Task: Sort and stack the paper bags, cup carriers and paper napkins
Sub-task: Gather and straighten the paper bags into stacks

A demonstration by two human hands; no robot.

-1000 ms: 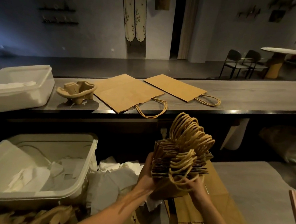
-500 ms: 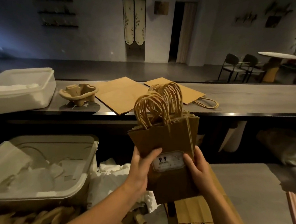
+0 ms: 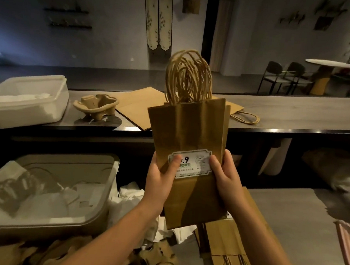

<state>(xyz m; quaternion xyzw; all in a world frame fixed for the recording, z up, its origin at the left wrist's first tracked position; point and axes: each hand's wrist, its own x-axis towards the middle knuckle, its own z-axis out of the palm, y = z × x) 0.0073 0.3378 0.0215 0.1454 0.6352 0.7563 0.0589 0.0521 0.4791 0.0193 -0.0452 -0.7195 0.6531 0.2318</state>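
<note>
Brown kraft paper: a bundle of paper bags (image 3: 187,133) is held upright in the air, in front of the near edge of the counter (image 3: 294,113). The twisted handles (image 3: 188,78) stand bunched at the top. A white label (image 3: 196,164) marked "9.9" sits on the front bag.

Left hand (image 3: 161,178): grips the bundle's left edge, with the thumb lying over the left end of the label. Right hand (image 3: 226,176): grips the right edge, thumb touching the right end of the label. The remaining fingers of both hands are hidden behind the bundle.

On the counter:
- a white tub (image 3: 26,100) at the left end, with white paper inside
- a moulded cup carrier (image 3: 97,106) just beside the tub, standing alone
- a flat paper bag (image 3: 139,105) lying near the counter's near edge, partly hidden by the bundle
- a second flat bag (image 3: 236,107) to its right, mostly hidden, with its handle loop showing

Below the counter:
- a translucent bin (image 3: 95,207) at left holding loose napkins (image 3: 47,200)
- more crumpled white napkins (image 3: 129,199) piled against the bin's right wall
- further paper bags (image 3: 230,248) lying flat under the right forearm
- brown moulded cup carriers (image 3: 19,254) at the bottom left, blurred
</note>
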